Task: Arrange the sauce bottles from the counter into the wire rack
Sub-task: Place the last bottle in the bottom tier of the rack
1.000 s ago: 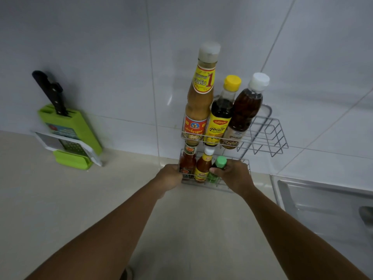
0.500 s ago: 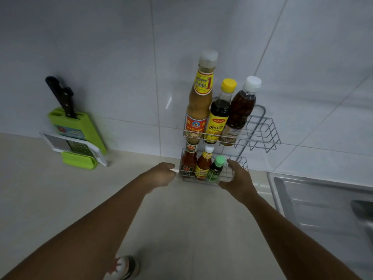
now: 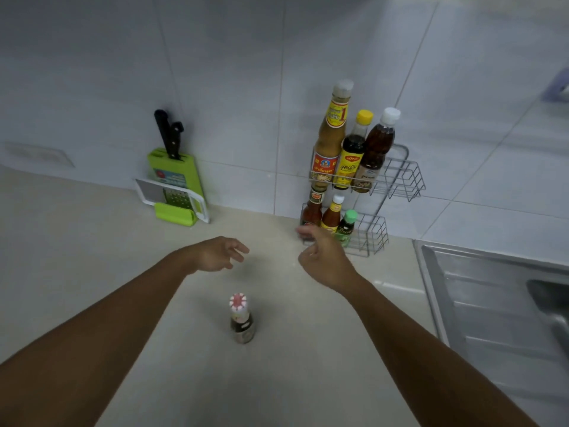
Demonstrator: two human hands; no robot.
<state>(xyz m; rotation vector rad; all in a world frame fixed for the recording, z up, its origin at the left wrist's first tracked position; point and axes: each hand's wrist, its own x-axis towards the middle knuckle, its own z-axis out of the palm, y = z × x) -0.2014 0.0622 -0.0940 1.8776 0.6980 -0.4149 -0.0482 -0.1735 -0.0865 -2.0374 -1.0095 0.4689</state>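
Observation:
A two-tier wire rack (image 3: 403,177) stands against the tiled wall. Its upper tier holds three tall bottles: a tan sauce bottle (image 3: 331,140), a dark one with a yellow cap (image 3: 352,152) and a brown one with a white cap (image 3: 375,149). Three small bottles sit in the lower tier: a red one (image 3: 312,211), an orange one (image 3: 332,215) and a green-capped one (image 3: 346,226). A dark bottle with a red-and-white cap (image 3: 241,322) stands alone on the counter between my forearms. My left hand (image 3: 220,254) and my right hand (image 3: 323,257) hover empty in front of the rack, fingers loosely spread.
A green cutting-board holder (image 3: 175,180) with a black knife and a white grater leans on the wall at the left. A steel sink (image 3: 498,303) lies at the right. The beige counter (image 3: 77,257) stretches to the left.
Both hands have let go of the rack's lower tier and pulled back toward me. The view has tilted down, bringing the lone bottle on the counter into sight.

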